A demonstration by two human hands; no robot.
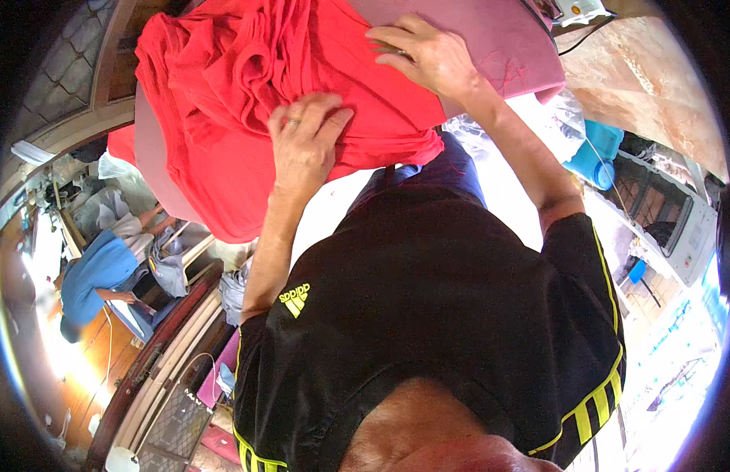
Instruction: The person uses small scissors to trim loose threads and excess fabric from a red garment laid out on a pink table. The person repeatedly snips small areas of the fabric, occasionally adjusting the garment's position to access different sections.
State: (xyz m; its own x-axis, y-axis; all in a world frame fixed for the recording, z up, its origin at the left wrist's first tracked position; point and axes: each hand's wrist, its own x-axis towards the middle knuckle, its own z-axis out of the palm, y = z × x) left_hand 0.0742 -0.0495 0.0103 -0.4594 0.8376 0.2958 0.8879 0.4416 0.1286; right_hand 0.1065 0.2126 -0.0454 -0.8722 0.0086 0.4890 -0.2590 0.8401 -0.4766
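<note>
A large piece of bright red fabric [223, 149] is spread over a padded, mauve-covered board [499, 39]. Its far left part is bunched into loose folds, while the part between my hands lies flatter. My left hand [304, 145], with a ring on one finger, rests on the fabric near its close edge, fingers apart and slightly blurred. Farther off, my right hand [432, 57] lies across the fabric's right edge, its fingers stretched out to the left. Neither hand visibly grips the cloth. The undersides of both hands are hidden.
Loose red threads [506, 75] lie on the board's right side. A dark cord [589, 35] runs beside a white device at the upper right. Clear plastic [565, 118] and a turquoise container [601, 149] are at right. Another person in blue [101, 267] works at the left.
</note>
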